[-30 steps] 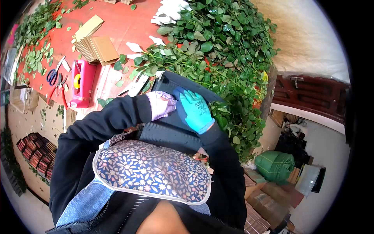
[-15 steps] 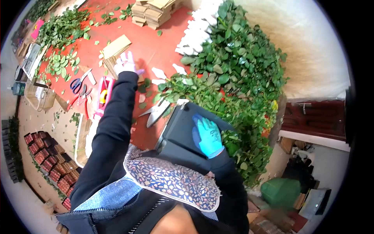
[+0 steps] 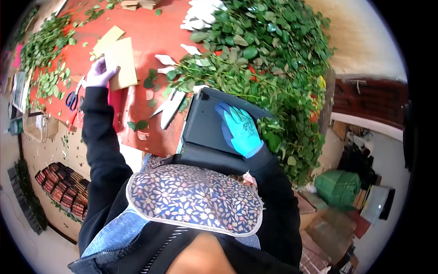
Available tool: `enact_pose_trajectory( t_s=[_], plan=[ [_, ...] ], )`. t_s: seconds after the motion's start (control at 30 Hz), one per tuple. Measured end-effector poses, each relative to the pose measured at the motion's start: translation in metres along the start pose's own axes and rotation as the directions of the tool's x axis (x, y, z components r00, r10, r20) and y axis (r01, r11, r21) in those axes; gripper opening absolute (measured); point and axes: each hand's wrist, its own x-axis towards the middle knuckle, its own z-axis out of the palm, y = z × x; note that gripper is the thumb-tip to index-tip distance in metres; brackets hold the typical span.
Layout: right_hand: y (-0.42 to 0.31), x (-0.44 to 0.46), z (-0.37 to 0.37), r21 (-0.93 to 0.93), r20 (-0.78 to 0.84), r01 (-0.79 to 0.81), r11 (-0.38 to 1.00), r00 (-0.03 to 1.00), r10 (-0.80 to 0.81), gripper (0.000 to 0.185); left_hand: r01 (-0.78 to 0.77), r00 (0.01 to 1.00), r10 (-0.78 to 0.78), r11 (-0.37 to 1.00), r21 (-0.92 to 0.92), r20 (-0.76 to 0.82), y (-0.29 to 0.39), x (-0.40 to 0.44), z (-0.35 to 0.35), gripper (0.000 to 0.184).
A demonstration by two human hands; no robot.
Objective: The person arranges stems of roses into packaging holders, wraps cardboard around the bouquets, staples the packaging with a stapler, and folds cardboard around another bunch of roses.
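Note:
My left hand [image 3: 100,73], in a pale lilac glove, pinches the left edge of a tan cardboard piece [image 3: 123,64] over the red table. Another cardboard piece [image 3: 108,39] lies just behind it. My right hand [image 3: 242,130], in a turquoise glove, rests flat with fingers extended on a black ribbed board [image 3: 205,121] in front of my apron. Leafy green stems [image 3: 228,75] spread beside and behind that board. White-wrapped tips [image 3: 165,60] poke out of them to the left.
Scissors [image 3: 71,100] and a pink holder [image 3: 116,109] lie near my left forearm. Silver blades [image 3: 171,109] rest left of the board. White-wrapped bundles [image 3: 200,13] and a big heap of foliage [image 3: 278,41] fill the back right. Loose leaves [image 3: 50,82] lie at far left.
My left hand, earlier reaching over the cardboard stack with fingers spread, now holds a cardboard piece, raised and nearer me. The view has shifted; my right hand stays on the board.

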Motion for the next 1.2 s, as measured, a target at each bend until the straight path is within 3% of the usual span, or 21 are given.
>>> enact_pose_trajectory(
  t_s=[0.03, 0.07, 0.1, 0.13, 0.17, 0.2, 0.23, 0.27, 0.3, 0.37, 0.43, 0.5, 0.57, 0.63, 0.67, 0.73, 0.8, 0.83, 0.93, 1.1, 1.2],
  plan=[
    [0.001, 0.001, -0.002, 0.025, -0.003, 0.019, 1.000, 1.000, -0.019, 0.048, 0.022, 0.983, 0.015, 0.979, -0.202, 0.182, 0.019, -0.021, 0.010, 0.041],
    [0.003, 0.002, -0.004, 0.049, -0.008, 0.044, 0.998, 0.999, -0.044, 0.047, 0.034, 0.939, 0.055, 0.967, -0.251, 0.339, 0.033, -0.042, 0.032, 0.035],
    [0.007, -0.001, 0.000, 0.045, -0.005, 0.040, 0.998, 0.999, -0.039, 0.047, 0.032, 0.892, 0.061, 0.980, -0.196, 0.448, 0.060, -0.068, 0.068, 0.032],
    [0.013, -0.006, 0.009, 0.044, -0.030, 0.033, 0.999, 0.999, -0.031, 0.045, 0.259, 0.784, -0.129, 0.957, -0.130, 0.607, 0.074, -0.087, 0.094, 0.032],
    [0.019, -0.008, 0.011, 0.040, -0.055, 0.031, 0.999, 0.998, -0.029, 0.044, 0.301, 0.688, -0.062, 0.931, -0.207, 0.723, 0.060, -0.108, 0.130, 0.036],
    [0.023, -0.005, 0.006, 0.070, -0.033, 0.041, 0.997, 0.999, -0.039, 0.045, 0.099, 0.568, -0.061, 0.995, 0.005, 0.821, 0.066, -0.120, 0.158, 0.030],
    [0.037, -0.009, 0.018, 0.322, -0.041, -0.044, 0.946, 0.997, 0.060, 0.049, 0.198, 0.514, -0.048, 0.978, -0.064, 0.857, 0.033, -0.135, 0.187, 0.025],
    [0.037, -0.006, 0.008, 0.291, -0.034, 0.039, 0.956, 0.999, -0.031, 0.049, 0.279, 0.521, -0.274, 0.950, 0.142, 0.808, 0.028, -0.144, 0.209, 0.023],
    [0.035, -0.004, -0.002, 0.259, -0.023, 0.125, 0.958, 0.992, -0.123, 0.049, 0.557, 0.560, -0.316, 0.828, -0.067, 0.766, 0.011, -0.150, 0.224, 0.022],
    [0.040, -0.004, -0.007, 0.281, -0.032, 0.168, 0.945, 0.986, -0.166, 0.049, 0.425, 0.599, -0.396, 0.894, 0.143, 0.696, -0.003, -0.142, 0.230, 0.023],
    [0.047, -0.014, -0.003, 0.313, -0.036, 0.198, 0.929, 0.980, -0.196, 0.050, 0.406, 0.633, -0.380, 0.905, 0.128, 0.675, -0.015, -0.140, 0.234, 0.023],
    [0.041, -0.027, -0.017, 0.143, -0.014, -0.003, 0.990, 1.000, 0.005, 0.048, 0.387, 0.669, -0.362, 0.915, 0.111, 0.649, -0.023, -0.139, 0.237, 0.023],
    [0.020, -0.032, -0.043, 0.049, 0.024, -0.254, 0.966, 0.967, 0.253, 0.044, 0.130, 0.765, -0.315, 0.930, 0.344, 0.562, -0.029, -0.138, 0.242, 0.028],
    [-0.011, -0.032, -0.030, 0.135, -0.164, -0.161, 0.978, 0.970, 0.182, 0.046, 0.180, 0.795, -0.318, 0.937, 0.299, 0.516, -0.028, -0.143, 0.244, 0.028],
    [-0.042, -0.017, -0.044, 0.025, 0.074, -0.232, 0.972, 0.970, 0.230, 0.061, 0.198, 0.795, -0.294, 0.952, 0.231, 0.531, -0.033, -0.144, 0.245, 0.029],
    [-0.045, -0.012, -0.019, -0.058, 0.144, -0.139, 0.989, 0.979, 0.146, 0.072, 0.212, 0.798, -0.260, 0.966, 0.151, 0.543, -0.021, -0.142, 0.243, 0.030],
    [-0.031, -0.013, 0.001, -0.093, 0.136, -0.090, 0.992, 0.986, 0.102, 0.073, -0.216, 0.792, -0.140, 0.846, 0.487, 0.594, 0.020, -0.133, 0.226, 0.037],
    [-0.027, -0.013, 0.006, -0.103, 0.127, -0.078, 0.992, 0.988, 0.091, 0.073, -0.291, 0.783, -0.152, 0.767, 0.571, 0.603, 0.048, -0.130, 0.215, 0.044],
    [-0.027, -0.013, 0.007, -0.127, 0.110, -0.064, 0.990, 0.991, 0.079, 0.073, -0.298, 0.883, -0.091, 0.648, 0.701, 0.460, 0.038, -0.130, 0.205, 0.036],
    [-0.030, -0.009, 0.004, -0.197, 0.131, -0.078, 0.977, 0.986, 0.105, 0.074, -0.243, 0.906, -0.059, 0.737, 0.630, 0.419, 0.006, -0.140, 0.215, 0.030],
    [-0.030, -0.009, 0.005, -0.165, 0.115, -0.061, 0.984, 0.990, 0.081, 0.075, -0.147, 0.921, -0.006, 0.921, 0.361, 0.390, -0.019, -0.138, 0.212, 0.022]
  ],
)
